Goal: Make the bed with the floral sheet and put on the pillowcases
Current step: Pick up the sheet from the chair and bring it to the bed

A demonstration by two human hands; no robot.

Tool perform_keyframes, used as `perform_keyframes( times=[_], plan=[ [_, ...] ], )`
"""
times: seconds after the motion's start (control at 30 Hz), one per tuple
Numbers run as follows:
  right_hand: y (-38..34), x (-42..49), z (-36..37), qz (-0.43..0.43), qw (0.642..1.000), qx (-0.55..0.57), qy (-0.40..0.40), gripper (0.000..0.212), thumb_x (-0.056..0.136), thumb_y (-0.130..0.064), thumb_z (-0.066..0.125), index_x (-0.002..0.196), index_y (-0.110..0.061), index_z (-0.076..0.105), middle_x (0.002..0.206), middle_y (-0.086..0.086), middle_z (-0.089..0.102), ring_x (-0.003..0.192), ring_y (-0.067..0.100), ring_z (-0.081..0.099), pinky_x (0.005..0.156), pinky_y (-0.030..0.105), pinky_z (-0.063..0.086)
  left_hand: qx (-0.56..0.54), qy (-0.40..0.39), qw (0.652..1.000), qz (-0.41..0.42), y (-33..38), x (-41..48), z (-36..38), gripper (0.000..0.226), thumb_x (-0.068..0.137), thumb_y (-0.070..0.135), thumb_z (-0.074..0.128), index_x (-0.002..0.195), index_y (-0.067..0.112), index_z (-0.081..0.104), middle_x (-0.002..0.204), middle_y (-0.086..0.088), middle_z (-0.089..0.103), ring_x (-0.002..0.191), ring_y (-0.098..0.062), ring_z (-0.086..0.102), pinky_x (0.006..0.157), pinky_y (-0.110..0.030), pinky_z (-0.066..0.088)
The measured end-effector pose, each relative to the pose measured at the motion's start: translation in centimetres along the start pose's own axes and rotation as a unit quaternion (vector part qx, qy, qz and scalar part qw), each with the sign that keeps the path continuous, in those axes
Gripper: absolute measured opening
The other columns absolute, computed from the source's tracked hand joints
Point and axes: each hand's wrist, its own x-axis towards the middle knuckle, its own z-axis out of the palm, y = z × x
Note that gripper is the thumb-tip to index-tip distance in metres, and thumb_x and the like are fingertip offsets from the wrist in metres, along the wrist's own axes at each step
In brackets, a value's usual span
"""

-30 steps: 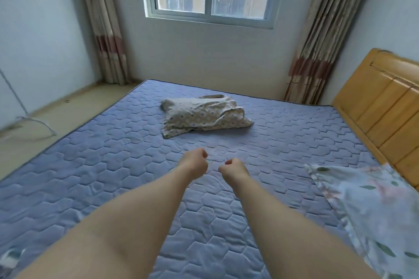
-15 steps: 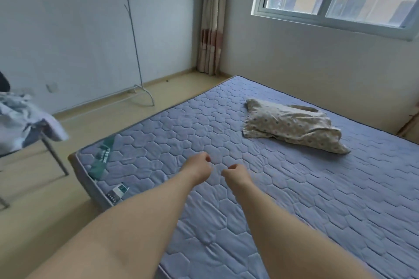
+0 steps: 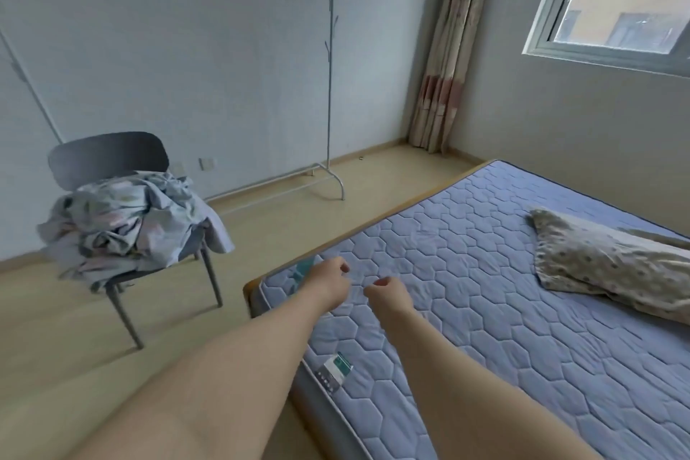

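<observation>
Bare mattress (image 3: 485, 329); floral sheet (image 3: 127, 224) heaped on chair (image 3: 108, 155) looks light and limp, probably best gathered by a hem. Left hand (image 3: 328, 282) and right hand (image 3: 388, 295) are curled, holding nothing.

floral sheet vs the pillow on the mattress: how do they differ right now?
The floral sheet is a crumpled heap on the chair, spilling over the seat; the pillow lies flat on the mattress. The floral sheet is pale blue-grey with pink and green print; the pillow is beige with small dots. Both are printed fabric.
</observation>
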Motion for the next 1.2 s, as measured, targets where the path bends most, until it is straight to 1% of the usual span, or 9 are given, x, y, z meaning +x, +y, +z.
perform_keyframes(
  times=[0.1, 0.17, 0.27, 0.5, 0.63, 0.83, 1.0, 1.13, 1.2],
  plan=[
    [-3.3, 1.9, 5.1, 0.004, 1.0, -0.014, -0.023, 0.022, 0.091, -0.01, 0.047, 0.112, -0.008, 0.051, 0.091, 0.01, 0.051, 0.081, 0.023, 0.048, 0.062, 0.026, 0.036, -0.009, 0.003, 1.0, -0.028, -4.6, 2.9, -3.6, 0.035, 0.094, 0.014, 0.043, 0.128, 0.015, 0.051, 0.136, -0.009, 0.052, 0.122, -0.026, 0.051, 0.098, -0.028, 0.041],
    [-5.5, 3.4, 8.0, 0.009, 0.999, -0.031, -0.04, 0.006, 0.089, -0.009, 0.046, 0.092, -0.008, 0.051, 0.081, 0.008, 0.05, 0.071, 0.022, 0.046, 0.061, 0.025, 0.035, -0.022, 0.011, 0.998, -0.052, -7.5, 5.2, -5.8, 0.033, 0.093, 0.016, 0.045, 0.124, 0.017, 0.054, 0.133, -0.008, 0.055, 0.12, -0.025, 0.053, 0.098, -0.028, 0.043],
    [-8.6, 6.8, 12.2, 0.004, 0.997, -0.044, -0.06, 0.028, 0.089, -0.007, 0.043, 0.063, -0.014, 0.033, 0.059, 0.003, 0.035, 0.051, 0.016, 0.029, 0.052, 0.024, 0.028, -0.044, 0.021, 0.995, -0.085, -10.8, 8.8, -8.7, 0.033, 0.091, 0.015, 0.044, 0.121, 0.018, 0.058, 0.13, -0.007, 0.057, 0.118, -0.026, 0.055, 0.096, -0.029, 0.045],
    [-17.5, 16.4, 21.5, -0.034, 0.989, -0.076, -0.126, 0.004, 0.089, -0.012, 0.046, 0.085, -0.012, 0.046, 0.066, 0.0, 0.039, 0.06, 0.015, 0.04, 0.047, 0.022, 0.027, -0.046, 0.047, 0.986, -0.151, -17.7, 18.7, -15.5, 0.037, 0.095, 0.015, 0.036, 0.129, 0.021, 0.049, 0.134, -0.007, 0.051, 0.117, -0.027, 0.052, 0.089, -0.029, 0.046],
    [-22.0, 21.4, 26.5, -0.037, 0.982, -0.084, -0.163, 0.012, 0.089, -0.013, 0.045, 0.078, -0.014, 0.039, 0.065, 0.0, 0.035, 0.055, 0.013, 0.033, 0.047, 0.021, 0.025, -0.065, 0.071, 0.977, -0.191, -22.1, 24.0, -19.4, 0.036, 0.094, 0.017, 0.037, 0.126, 0.023, 0.051, 0.134, -0.006, 0.052, 0.114, -0.026, 0.053, 0.087, -0.027, 0.045],
    [-27.8, 26.3, 34.3, -0.05, 0.973, -0.111, -0.195, 0.032, 0.089, -0.012, 0.046, 0.062, -0.017, 0.03, 0.059, 0.0, 0.034, 0.05, 0.015, 0.03, 0.046, 0.021, 0.024, -0.085, 0.109, 0.964, -0.226, -29.0, 29.9, -25.1, 0.032, 0.092, 0.014, 0.036, 0.117, 0.011, 0.055, 0.124, -0.013, 0.056, 0.082, -0.018, 0.048, 0.068, -0.024, 0.038],
    [-33.3, 29.8, 42.7, -0.045, 0.969, -0.103, -0.22, 0.018, 0.09, -0.008, 0.044, 0.073, -0.012, 0.038, 0.064, 0.001, 0.036, 0.055, 0.014, 0.031, 0.051, 0.022, 0.026, -0.105, 0.119, 0.954, -0.255, -36.8, 35.3, -30.3, 0.036, 0.094, 0.017, 0.037, 0.128, 0.021, 0.05, 0.134, -0.003, 0.051, 0.119, -0.023, 0.049, 0.089, -0.026, 0.04],
    [-37.4, 32.2, 50.4, -0.044, 0.968, -0.117, -0.218, 0.032, 0.085, -0.005, 0.045, 0.06, -0.016, 0.028, 0.058, 0.001, 0.027, 0.051, 0.016, 0.023, 0.049, 0.024, 0.017, -0.121, 0.118, 0.948, -0.27, -43.2, 38.8, -35.0, 0.035, 0.092, 0.017, 0.042, 0.126, 0.02, 0.051, 0.135, -0.003, 0.051, 0.12, -0.023, 0.05, 0.095, -0.028, 0.043],
    [-39.6, 32.7, 53.6, -0.031, 0.967, -0.117, -0.226, 0.034, 0.086, -0.008, 0.047, 0.059, -0.018, 0.028, 0.06, 0.0, 0.03, 0.053, 0.015, 0.027, 0.049, 0.023, 0.022, -0.119, 0.113, 0.946, -0.278, -46.2, 40.6, -37.1, 0.037, 0.092, 0.017, 0.042, 0.128, 0.02, 0.049, 0.136, -0.005, 0.051, 0.12, -0.024, 0.05, 0.095, -0.028, 0.042]
  ],
)
